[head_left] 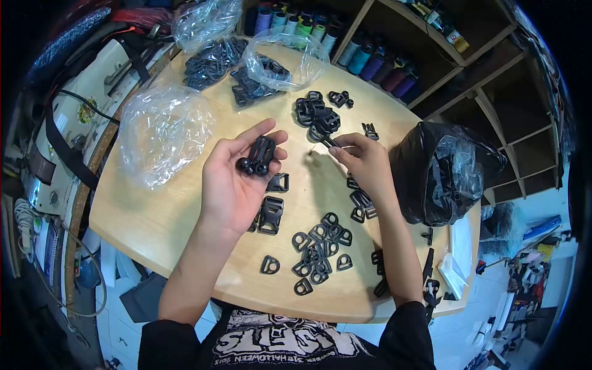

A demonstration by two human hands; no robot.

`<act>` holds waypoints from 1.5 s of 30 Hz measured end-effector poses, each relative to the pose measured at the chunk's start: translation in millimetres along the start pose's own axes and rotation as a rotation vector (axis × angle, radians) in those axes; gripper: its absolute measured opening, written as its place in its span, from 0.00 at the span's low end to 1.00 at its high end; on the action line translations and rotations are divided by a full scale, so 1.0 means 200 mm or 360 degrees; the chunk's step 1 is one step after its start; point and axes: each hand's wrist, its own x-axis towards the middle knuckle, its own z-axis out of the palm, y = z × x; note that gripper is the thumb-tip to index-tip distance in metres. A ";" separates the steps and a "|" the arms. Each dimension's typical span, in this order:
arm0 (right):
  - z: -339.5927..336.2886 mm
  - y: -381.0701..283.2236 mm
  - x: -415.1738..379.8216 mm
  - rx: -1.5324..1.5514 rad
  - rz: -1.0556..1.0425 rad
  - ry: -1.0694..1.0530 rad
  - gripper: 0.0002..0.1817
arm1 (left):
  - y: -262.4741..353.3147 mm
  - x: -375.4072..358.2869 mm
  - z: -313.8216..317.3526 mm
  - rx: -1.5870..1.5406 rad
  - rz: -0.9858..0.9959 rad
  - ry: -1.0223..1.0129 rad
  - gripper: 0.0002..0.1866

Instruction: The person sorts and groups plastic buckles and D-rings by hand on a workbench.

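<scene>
Several small black plastic parts (262,151) rest in my left hand (240,166), which is turned palm up with its fingers curled around them. My right hand (361,157) pinches a black plastic piece (328,142) between thumb and fingertips, at the lower edge of a pile of black buckles (316,114). Black buckles (271,214) lie just below my left hand. Nearer to me is a heap of black D-shaped rings (320,250). More black parts (362,200) lie beside my right forearm, partly hidden by it.
A wooden table (154,228) carries a crumpled clear bag (163,132) at left and bags of black parts (213,61) at the back. A black plastic bag (431,172) stands at right. Thread spools (373,65) and wooden shelves (487,80) are behind; a sewing machine (80,117) is at far left.
</scene>
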 end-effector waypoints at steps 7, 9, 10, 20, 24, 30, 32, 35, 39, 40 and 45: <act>0.03 -0.01 0.09 -0.0139 -0.0335 0.0201 0.12 | 0.00 0.00 0.00 0.0010 -0.0016 -0.0013 0.25; 0.03 -0.02 0.15 -0.0299 -0.0592 0.0412 0.12 | -0.01 0.00 0.00 0.0026 -0.0038 -0.0035 0.25; 0.04 -0.01 0.19 -0.0243 -0.0601 0.0407 0.11 | -0.01 0.00 0.00 0.0027 -0.0037 -0.0038 0.25; 0.06 -0.10 0.25 -0.0484 -0.0787 0.0396 0.11 | -0.02 -0.01 0.01 0.0119 -0.0046 0.0000 0.24; 0.05 -0.28 0.09 0.0253 -0.0623 0.0023 0.12 | -0.04 -0.02 0.02 0.0276 -0.0118 -0.0033 0.26; 0.04 -0.41 -0.09 -0.0253 -0.0817 -0.0314 0.13 | -0.08 -0.05 0.05 0.0560 -0.0097 -0.0137 0.30; 0.04 -0.40 -0.12 -0.0109 -0.0704 -0.0297 0.13 | -0.08 -0.05 0.05 0.0581 -0.0103 -0.0148 0.30; 0.00 -0.35 -0.13 0.0518 -0.0389 -0.0299 0.11 | -0.08 -0.05 0.07 0.0625 -0.0106 -0.0155 0.30; -0.22 -0.29 -0.15 0.0183 -0.0143 -0.0102 0.10 | -0.09 -0.04 0.07 0.0545 -0.0234 -0.0148 0.29; -0.29 -0.26 -0.16 -0.0168 -0.0184 -0.0101 0.10 | -0.08 -0.04 0.07 0.0500 -0.0243 -0.0122 0.28; -0.42 -0.02 -0.21 -0.0585 -0.0042 -0.0289 0.10 | -0.09 -0.03 0.04 0.0371 -0.0260 -0.0043 0.26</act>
